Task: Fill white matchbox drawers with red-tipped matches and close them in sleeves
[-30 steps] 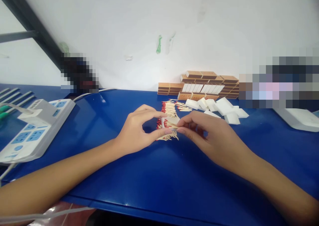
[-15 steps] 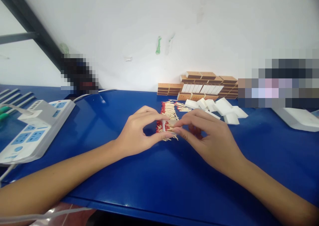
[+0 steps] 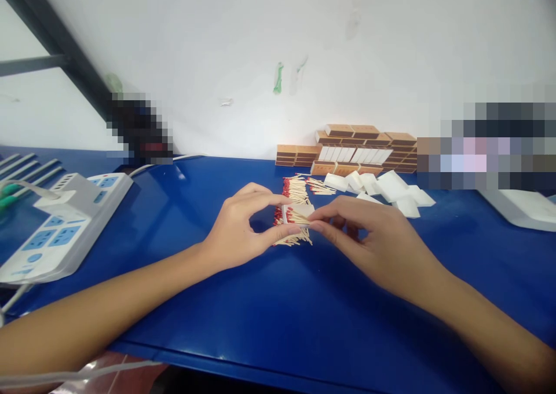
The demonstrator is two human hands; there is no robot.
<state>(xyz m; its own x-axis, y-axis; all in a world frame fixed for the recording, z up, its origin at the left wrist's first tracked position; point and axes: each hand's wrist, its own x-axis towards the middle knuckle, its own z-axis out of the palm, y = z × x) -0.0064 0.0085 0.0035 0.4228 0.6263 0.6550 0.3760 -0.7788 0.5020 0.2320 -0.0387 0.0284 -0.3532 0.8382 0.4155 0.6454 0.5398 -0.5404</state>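
Observation:
My left hand [image 3: 238, 232] is closed around a small white matchbox tray [image 3: 304, 209], with thumb and index finger on its two long sides. Red-headed matches [image 3: 297, 217] lie in the tray, their heads toward the left. At the tray's right end, my right hand [image 3: 373, 237] pinches the pale ends of matches between thumb and index finger; how many is too small to tell. Under and behind the tray, a pile of loose matches [image 3: 296, 189] spreads over the blue table [image 3: 243, 318].
Several white trays [image 3: 393, 184] lie at the right, beyond my right hand. Brown matchboxes [image 3: 351, 131] stand stacked against the wall, with white trays among them. A power strip [image 3: 52, 237] with a cable is at the left. A white object [image 3: 516, 208] sits far right.
My right hand has shifted slightly right and down, and more of the tray's white inside and its matches now show. The left hand keeps its hold on the tray.

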